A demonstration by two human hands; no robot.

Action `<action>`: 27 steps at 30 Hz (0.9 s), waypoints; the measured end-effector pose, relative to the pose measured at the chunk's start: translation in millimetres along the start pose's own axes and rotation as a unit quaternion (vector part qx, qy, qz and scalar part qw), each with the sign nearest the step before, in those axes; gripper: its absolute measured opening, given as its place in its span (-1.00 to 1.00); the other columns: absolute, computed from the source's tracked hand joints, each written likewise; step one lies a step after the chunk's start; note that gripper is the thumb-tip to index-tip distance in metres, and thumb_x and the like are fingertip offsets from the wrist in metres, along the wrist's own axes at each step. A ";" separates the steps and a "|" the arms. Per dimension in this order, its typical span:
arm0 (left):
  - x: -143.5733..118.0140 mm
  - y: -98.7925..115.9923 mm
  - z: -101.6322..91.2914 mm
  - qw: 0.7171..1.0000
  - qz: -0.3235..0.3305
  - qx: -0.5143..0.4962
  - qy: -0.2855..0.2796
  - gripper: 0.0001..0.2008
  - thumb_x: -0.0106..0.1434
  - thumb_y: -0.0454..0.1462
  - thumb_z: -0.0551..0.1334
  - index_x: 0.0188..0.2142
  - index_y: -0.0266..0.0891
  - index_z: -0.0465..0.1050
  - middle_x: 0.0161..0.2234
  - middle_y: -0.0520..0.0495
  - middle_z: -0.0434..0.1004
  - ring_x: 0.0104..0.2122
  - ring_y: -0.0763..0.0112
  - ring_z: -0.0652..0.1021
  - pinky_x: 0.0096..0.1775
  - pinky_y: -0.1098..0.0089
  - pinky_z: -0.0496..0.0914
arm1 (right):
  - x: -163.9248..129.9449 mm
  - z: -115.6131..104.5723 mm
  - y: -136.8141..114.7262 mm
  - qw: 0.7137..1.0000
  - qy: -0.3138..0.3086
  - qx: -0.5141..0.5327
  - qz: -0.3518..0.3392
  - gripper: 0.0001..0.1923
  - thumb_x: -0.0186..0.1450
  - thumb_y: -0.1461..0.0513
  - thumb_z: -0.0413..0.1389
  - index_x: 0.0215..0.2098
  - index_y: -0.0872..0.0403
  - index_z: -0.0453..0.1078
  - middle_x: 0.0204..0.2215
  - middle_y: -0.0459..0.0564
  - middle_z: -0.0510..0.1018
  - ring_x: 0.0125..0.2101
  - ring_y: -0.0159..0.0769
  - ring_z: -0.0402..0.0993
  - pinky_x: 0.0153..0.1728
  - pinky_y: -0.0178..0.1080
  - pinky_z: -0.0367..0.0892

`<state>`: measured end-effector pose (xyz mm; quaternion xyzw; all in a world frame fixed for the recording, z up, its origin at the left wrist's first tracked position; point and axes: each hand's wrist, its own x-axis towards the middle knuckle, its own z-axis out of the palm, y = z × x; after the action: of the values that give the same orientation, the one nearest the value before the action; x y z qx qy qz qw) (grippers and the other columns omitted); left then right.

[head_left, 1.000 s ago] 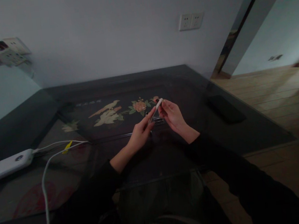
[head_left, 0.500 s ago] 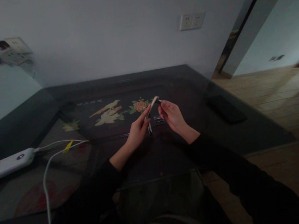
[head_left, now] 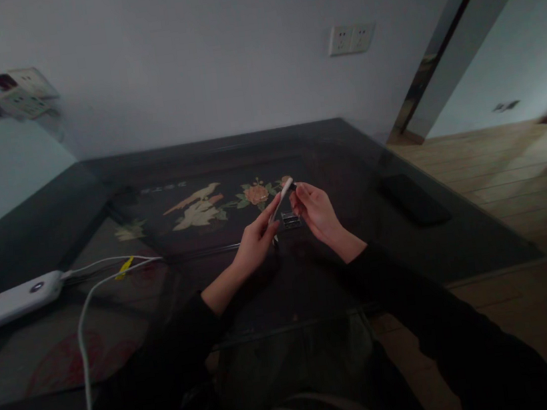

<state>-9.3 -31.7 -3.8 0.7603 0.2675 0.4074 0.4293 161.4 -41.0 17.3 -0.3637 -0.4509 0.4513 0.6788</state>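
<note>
My left hand [head_left: 254, 244] grips the lower part of a slim white stick-like object [head_left: 281, 199], which slants up to the right above the dark glass-topped table [head_left: 327, 151]. My right hand [head_left: 319, 211] pinches its dark upper tip with thumb and fingers. A small clear ribbed piece [head_left: 291, 219] lies on the glass just below and between the hands. Both forearms are in dark sleeves.
A white power strip [head_left: 7, 304] with white cables [head_left: 83, 317] lies at the left. A black flat object [head_left: 414, 198] rests near the table's right edge. Painted bird and flowers [head_left: 203, 206] show under the glass. A wall socket [head_left: 350, 39] is behind; wooden floor on the right.
The white object tilted slightly between the frames, and my left hand shifted its grip along it. My right hand stays on the upper tip.
</note>
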 end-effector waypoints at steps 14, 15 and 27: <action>-2.1 9.7 2.6 0.998 -0.024 -0.027 -0.045 -0.40 0.37 -0.25 0.11 0.38 -0.19 0.10 -0.49 0.05 0.41 -0.59 0.53 0.19 -0.52 0.47 0.17 | -0.2 -0.4 1.8 1.000 -0.005 0.010 -0.003 -0.52 0.09 -0.18 0.28 -0.27 0.01 0.55 -0.59 -0.18 0.32 -0.59 -0.47 0.17 -0.58 -0.32 0.09; -1.6 9.9 2.4 0.998 -0.024 -0.030 -0.047 -0.40 0.37 -0.26 0.11 0.38 -0.20 0.10 -0.48 0.04 0.41 -0.60 0.54 0.19 -0.52 0.47 0.17 | -0.2 -0.2 1.6 1.000 -0.004 0.008 -0.002 -0.51 0.09 -0.19 0.27 -0.27 0.01 0.54 -0.59 -0.18 0.31 -0.59 -0.46 0.17 -0.57 -0.32 0.09; 3.3 -0.4 -3.6 0.999 -0.035 -0.007 0.001 -0.39 0.36 -0.26 0.14 0.37 -0.23 0.11 -0.53 0.07 0.40 -0.59 0.51 0.17 -0.53 0.47 0.14 | -0.1 0.7 2.4 1.000 -0.013 0.011 -0.001 -0.54 0.07 -0.16 0.30 -0.41 0.03 0.44 -0.60 -0.18 0.35 -0.62 -0.49 0.17 -0.59 -0.32 0.07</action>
<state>-10.7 -27.5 -1.7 0.7470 0.2920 0.3947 0.4482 160.0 -40.3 15.3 -0.3495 -0.4553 0.4605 0.6772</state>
